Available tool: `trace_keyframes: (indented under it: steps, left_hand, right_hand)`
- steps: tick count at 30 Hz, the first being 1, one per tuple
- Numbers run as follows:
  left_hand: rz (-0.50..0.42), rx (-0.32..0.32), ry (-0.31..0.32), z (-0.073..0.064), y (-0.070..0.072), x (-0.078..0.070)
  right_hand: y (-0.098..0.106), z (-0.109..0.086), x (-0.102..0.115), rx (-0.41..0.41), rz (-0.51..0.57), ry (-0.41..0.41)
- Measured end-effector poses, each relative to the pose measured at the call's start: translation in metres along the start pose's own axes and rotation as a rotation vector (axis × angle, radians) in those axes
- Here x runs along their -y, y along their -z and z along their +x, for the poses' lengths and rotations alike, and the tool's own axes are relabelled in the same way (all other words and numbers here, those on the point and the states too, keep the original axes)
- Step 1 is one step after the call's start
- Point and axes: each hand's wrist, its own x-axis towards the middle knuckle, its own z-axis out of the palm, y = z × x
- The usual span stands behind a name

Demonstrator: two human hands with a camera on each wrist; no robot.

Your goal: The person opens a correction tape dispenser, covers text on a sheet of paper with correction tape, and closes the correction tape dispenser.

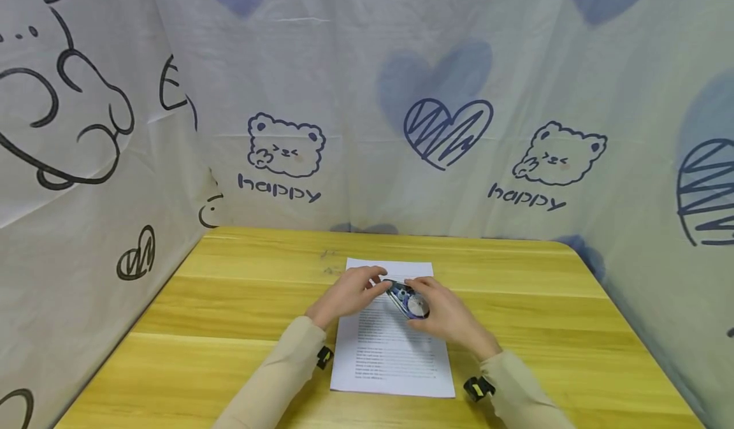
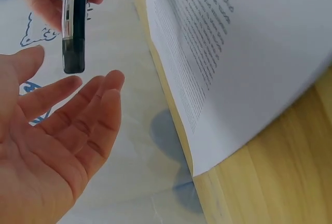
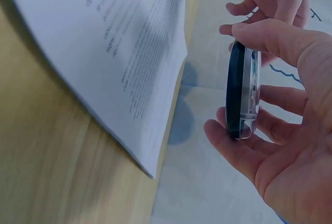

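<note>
A wooden table (image 1: 516,301), yellow with streaky grain, fills the lower part of the head view, its far corners rounded. Small faint grey marks show on it above and left of the paper (image 1: 395,381), which lies at the lower centre with lines of printed text. Pale cloth (image 1: 355,65) hangs along the left, back and right of the table. Mid-frame, it carries two outlined bear heads (image 1: 287,145) over the word "happy", with a scribbled heart (image 1: 448,132) between them; soft blue hearts show along the top, and a large black line drawing covers the upper left.

The correction tape (image 1: 408,300) is just below and right of the frame's centre, held above the paper. The right hand (image 1: 450,314) grips it by its edges between thumb and fingers. The left hand (image 1: 350,292) holds nothing: its thumb and loosely bent fingers stand apart around the narrow end, with a gap seen in the left wrist view. Both arms wear cream sleeves (image 1: 275,371), and a small black device (image 1: 479,389) sits at each wrist.
</note>
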Motion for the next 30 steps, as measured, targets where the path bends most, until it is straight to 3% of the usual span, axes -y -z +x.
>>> trace_keyframes:
  steps: [4,16,26,30]
  left_hand:
    - [-0.034,0.012,-0.024,0.000,-0.001,0.002]
    - [-0.249,0.096,0.024,0.000,-0.003,0.007]
    - [-0.462,0.033,0.110,-0.003,-0.003,0.006]
    - [-0.548,-0.009,0.129,-0.003,-0.003,0.005]
  right_hand:
    - [-0.001,0.001,0.002,0.003,0.028,0.015]
    - [-0.003,0.002,0.001,0.031,0.111,0.117]
    - [-0.012,0.009,-0.005,0.018,0.277,0.033]
    - [-0.012,0.011,-0.004,0.010,0.419,-0.079]
